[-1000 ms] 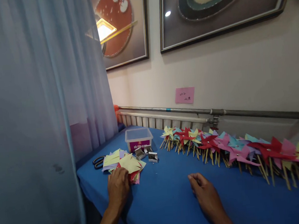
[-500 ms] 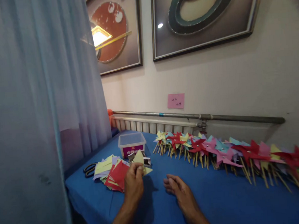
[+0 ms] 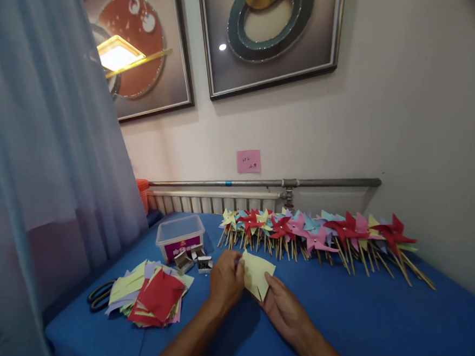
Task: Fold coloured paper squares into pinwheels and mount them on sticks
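A pale yellow paper square (image 3: 257,274) with slits cut in it is held between my two hands above the blue-covered table. My left hand (image 3: 227,279) pinches its left edge, fingers closed. My right hand (image 3: 284,306) grips the lower right side, with the thumb on top and the fingers beneath. To the left lies a loose pile of coloured paper squares, a red paper square (image 3: 161,296) on top. Small open boxes (image 3: 205,264) sit just beyond my left hand; their contents are too small to make out.
A clear plastic tub (image 3: 180,229) with a purple label stands behind the boxes. Black-handled scissors (image 3: 100,297) lie at the left by the curtain (image 3: 55,131). Several finished paper pinwheels (image 3: 315,241) on sticks line the table's far right side, near the wall pipe (image 3: 327,183).
My left hand has brought the yellow paper rightward from beside the pile, and my right hand has closed on it. The view has turned right.
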`<state>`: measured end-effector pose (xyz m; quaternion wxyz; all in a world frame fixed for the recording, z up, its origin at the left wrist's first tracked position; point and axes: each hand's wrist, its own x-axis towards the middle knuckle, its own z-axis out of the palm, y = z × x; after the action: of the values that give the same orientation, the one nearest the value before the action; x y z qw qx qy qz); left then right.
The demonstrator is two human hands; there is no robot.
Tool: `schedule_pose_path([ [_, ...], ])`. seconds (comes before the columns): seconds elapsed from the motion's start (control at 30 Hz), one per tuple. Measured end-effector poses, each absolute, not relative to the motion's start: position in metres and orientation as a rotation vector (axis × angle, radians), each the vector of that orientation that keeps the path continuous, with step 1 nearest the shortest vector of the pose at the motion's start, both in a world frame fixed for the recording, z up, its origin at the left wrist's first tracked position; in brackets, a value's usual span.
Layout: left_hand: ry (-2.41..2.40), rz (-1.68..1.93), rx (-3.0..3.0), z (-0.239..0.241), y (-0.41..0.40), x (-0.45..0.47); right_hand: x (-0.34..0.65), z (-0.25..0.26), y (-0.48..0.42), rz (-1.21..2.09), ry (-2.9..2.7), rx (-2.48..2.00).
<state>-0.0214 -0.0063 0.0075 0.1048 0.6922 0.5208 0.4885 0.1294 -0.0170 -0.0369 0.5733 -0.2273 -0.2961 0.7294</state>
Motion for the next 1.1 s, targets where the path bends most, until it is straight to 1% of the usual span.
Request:
schedule_pose_path([
  [0.07,1.532,1.471,1.755,0.007,0.012,-0.025,0.132,-0.038,-0.015,1.703,-0.694,-0.533],
  [0.17,1.301,1.430,1.330,-0.008,0.026,-0.026,0.133,-0.037,-0.015,1.676,-0.698,-0.557],
  [0.23,1.175,1.353,1.184,-0.020,0.026,-0.025,0.132,-0.035,-0.017,1.651,-0.695,-0.587],
  [0.37,1.095,1.292,1.129,-0.031,0.020,-0.021,0.129,-0.032,-0.022,1.594,-0.731,-0.660],
  [0.63,1.043,1.247,1.024,-0.026,0.014,-0.020,0.133,-0.037,-0.017,1.524,-0.754,-0.746],
  [0.77,1.020,1.296,0.971,-0.028,0.012,-0.017,0.133,-0.038,-0.017,1.494,-0.788,-0.767],
  [0.97,0.881,1.245,0.905,-0.026,0.010,-0.019,0.133,-0.027,-0.027,1.588,-0.843,-0.681],
  [1.1,0.887,1.220,0.967,-0.029,0.011,-0.019,0.132,-0.028,-0.027,1.625,-0.834,-0.698],
])
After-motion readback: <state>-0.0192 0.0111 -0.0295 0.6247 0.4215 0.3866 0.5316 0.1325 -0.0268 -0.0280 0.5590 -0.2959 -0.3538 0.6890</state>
